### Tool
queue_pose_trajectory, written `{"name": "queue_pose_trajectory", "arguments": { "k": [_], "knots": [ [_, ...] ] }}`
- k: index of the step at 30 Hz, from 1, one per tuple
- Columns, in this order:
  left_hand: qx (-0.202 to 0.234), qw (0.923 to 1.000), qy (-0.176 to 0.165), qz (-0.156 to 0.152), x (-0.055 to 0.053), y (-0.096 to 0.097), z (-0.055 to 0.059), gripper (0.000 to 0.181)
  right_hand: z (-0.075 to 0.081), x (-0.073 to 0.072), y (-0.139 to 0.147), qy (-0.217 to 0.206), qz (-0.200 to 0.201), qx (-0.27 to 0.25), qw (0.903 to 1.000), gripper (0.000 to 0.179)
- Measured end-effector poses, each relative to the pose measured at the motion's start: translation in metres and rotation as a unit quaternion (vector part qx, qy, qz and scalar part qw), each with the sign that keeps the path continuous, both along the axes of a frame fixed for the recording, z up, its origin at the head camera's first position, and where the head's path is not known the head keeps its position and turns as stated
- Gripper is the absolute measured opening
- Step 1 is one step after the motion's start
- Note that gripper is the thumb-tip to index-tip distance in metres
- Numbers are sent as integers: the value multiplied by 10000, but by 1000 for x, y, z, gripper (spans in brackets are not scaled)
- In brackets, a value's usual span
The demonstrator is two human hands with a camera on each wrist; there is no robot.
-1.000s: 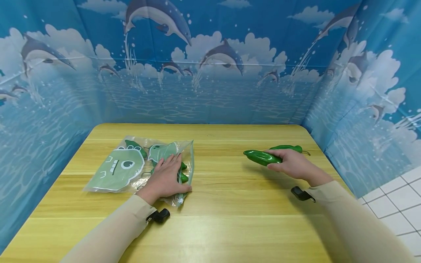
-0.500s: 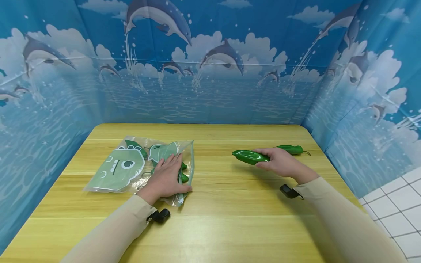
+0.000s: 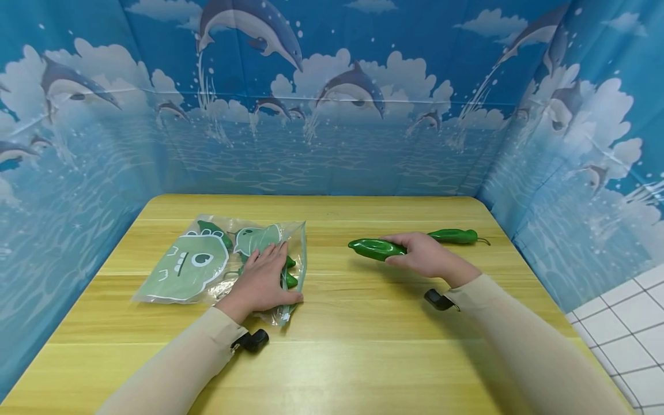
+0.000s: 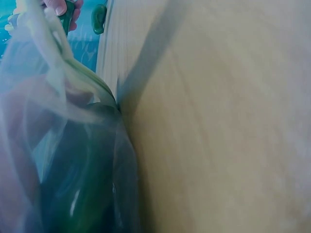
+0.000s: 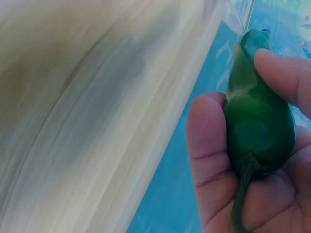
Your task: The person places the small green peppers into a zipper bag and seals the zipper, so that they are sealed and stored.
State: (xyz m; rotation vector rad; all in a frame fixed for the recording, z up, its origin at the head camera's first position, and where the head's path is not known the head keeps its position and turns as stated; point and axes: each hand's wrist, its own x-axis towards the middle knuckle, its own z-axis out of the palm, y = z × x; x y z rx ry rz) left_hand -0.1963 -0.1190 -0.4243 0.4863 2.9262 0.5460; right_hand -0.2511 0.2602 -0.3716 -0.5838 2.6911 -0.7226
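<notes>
My left hand (image 3: pixel 261 282) lies with its fingers spread and straight on a clear zip bag (image 3: pixel 181 271) printed with green cartoon monsters. Several green peppers show inside; one pepper (image 3: pixel 214 231) sits at the bag's far side, and others peek out beside my fingers. The bag's slider end faces right. Above the table, my right hand (image 3: pixel 425 258) grips a glossy green chili pepper (image 3: pixel 374 248), its tip pointing left. In the right wrist view this pepper (image 5: pixel 257 126) is held between thumb and fingers, with its stem toward the palm.
Another green chili pepper (image 3: pixel 453 236) lies on the yellow wood-grain table (image 3: pixel 332 357), just behind the right hand. A blue dolphin-print curtain (image 3: pixel 332 155) encloses the table's back and sides. White floor tiles (image 3: pixel 633 311) show at the right.
My right hand has moved left with the chili pepper toward the bag, uncovering more of the pepper lying behind it. My left hand and the bag have stayed put.
</notes>
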Motion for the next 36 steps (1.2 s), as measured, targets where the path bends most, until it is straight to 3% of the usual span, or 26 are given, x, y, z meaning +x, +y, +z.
{"name": "queue_pose_trajectory", "arguments": {
  "k": [36],
  "knots": [
    [-42, 10000, -43, 28, -2, 0, -2, 127, -21, -6, -110, 357, 797, 433, 9952, 51]
  ]
}}
